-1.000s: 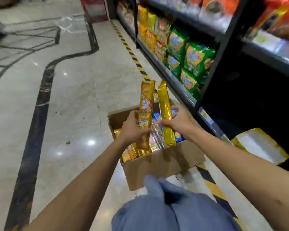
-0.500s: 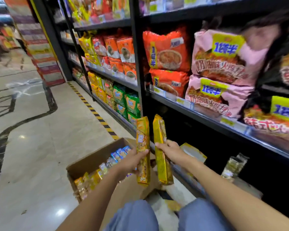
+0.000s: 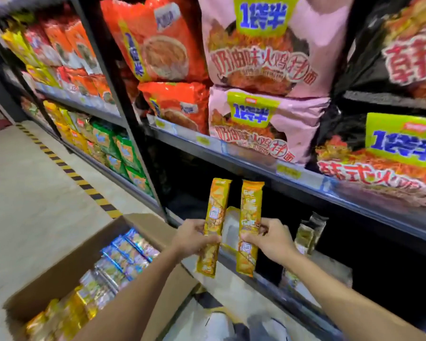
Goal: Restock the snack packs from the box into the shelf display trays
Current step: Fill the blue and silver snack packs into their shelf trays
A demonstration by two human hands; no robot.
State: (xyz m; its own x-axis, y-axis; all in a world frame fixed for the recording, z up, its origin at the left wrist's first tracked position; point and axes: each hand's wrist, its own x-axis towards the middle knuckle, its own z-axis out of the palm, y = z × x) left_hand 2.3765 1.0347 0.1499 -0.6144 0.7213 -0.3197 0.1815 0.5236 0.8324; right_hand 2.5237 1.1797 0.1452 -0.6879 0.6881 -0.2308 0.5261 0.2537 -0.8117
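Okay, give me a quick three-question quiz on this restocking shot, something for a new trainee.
1. True or false: the left hand holds nothing.
2. Where do the blue packs lie? A in the cardboard box; B on a shelf; C on the floor.
3. Fill in: the right hand grips ___ yellow pack.
Key: 1 false, it grips the other yellow pack; 2 A; 3 one.

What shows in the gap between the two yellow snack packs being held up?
In the head view, a yellow-edged display tray set further back shows between the left pack and the right pack.
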